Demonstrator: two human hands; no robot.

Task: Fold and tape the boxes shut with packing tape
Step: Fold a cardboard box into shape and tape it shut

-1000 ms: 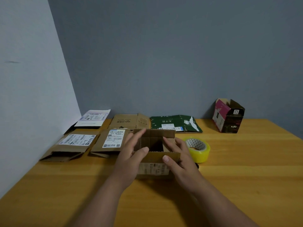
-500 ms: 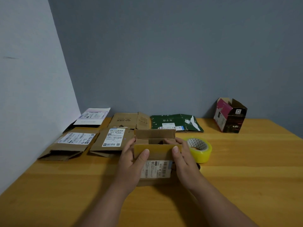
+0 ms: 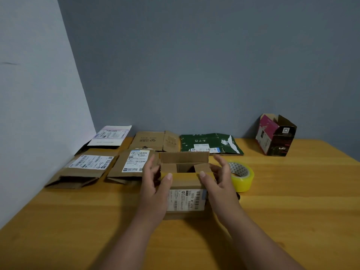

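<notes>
The left hand point(image 3: 155, 189) and right hand point(image 3: 218, 184) grip a small corrugated cardboard box point(image 3: 185, 184), thumbs on its near flap. At its 3 o'clock lies a glossy yellow tape roll point(image 3: 242, 177) on the wooden table point(image 3: 292, 201).

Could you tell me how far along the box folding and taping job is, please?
Early. Done: the small brown cardboard box stands erected, its side flaps folded in. In hand: the left hand and right hand grip its near flap, top not yet closed. Left: the yellow roll of packing tape sits unused, and the flattened brown cardboard boxes remain unfolded.
</notes>
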